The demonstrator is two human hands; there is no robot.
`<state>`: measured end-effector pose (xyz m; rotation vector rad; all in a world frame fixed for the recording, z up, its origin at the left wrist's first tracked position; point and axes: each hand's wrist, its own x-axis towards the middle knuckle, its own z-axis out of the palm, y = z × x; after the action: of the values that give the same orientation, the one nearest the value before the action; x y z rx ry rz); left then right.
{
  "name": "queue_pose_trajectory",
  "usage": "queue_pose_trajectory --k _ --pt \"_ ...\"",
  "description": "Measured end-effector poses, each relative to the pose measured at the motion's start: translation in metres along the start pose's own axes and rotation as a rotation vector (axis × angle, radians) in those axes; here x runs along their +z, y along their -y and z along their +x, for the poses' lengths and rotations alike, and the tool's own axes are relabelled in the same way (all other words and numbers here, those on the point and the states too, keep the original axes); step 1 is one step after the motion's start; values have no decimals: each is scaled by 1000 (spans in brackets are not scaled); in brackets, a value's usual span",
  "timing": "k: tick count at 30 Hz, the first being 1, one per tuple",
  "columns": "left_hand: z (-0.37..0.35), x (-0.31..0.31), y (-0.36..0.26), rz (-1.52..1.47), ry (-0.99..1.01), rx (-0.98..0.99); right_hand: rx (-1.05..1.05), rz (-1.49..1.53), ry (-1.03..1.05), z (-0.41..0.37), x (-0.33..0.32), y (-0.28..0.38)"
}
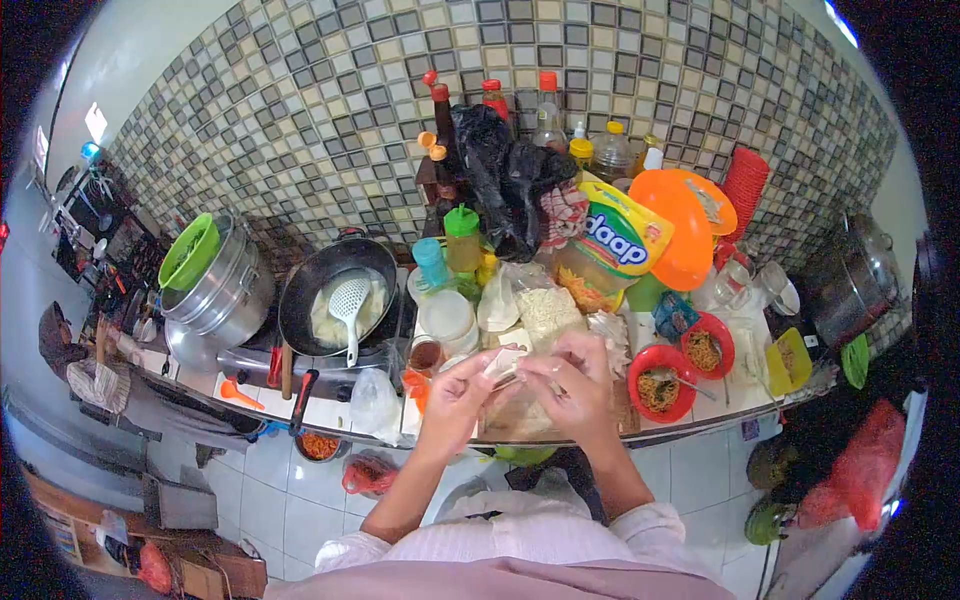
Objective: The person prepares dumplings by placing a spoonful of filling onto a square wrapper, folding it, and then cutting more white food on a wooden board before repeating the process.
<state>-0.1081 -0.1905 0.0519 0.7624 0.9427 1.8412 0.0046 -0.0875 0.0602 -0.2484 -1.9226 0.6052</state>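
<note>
Above the front edge of the counter, my left hand [458, 398] pinches a small, pale dough wrapper [503, 366]. My right hand [580, 388] meets it from the other side, its fingertips closed on the wrapper's right edge. Whether there is filling inside is too small to make out. Beneath both hands lies a wooden board [510, 425], partly covered by them. Just behind stands an open bag of pale, crumbly food [550, 312]. A glass of brown liquid [425, 353] is left of my left hand.
On the stove at left, a black wok [300, 310] holds a white slotted spatula [348, 304] and pale food. A steamer pot [235, 290] stands farther left. Two red bowls [690, 405] of noodle-like food sit at right. Bottles, a black plastic bag [500, 170] and an orange plate [665, 215] line the wall.
</note>
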Motion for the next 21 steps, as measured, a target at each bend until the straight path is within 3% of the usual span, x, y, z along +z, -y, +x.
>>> queue_pose_trajectory --k 1,3,5,8,10,21 --pt "-2 -5 -3 86 68 91 32 37 -13 1 7 2" --pt "-6 -11 -12 105 71 109 -30 23 -38 2 22 -2" --pt "-11 -15 -20 317 -8 74 -95 11 -63 4 32 2" --pt "-9 -26 -19 181 -46 68 58 59 -34 4 42 12" --pt "-8 -31 -21 172 -50 65 382 273 -9 1 49 16" --pt "10 -31 -2 191 73 -30 561 457 -51 -29 44 -20"
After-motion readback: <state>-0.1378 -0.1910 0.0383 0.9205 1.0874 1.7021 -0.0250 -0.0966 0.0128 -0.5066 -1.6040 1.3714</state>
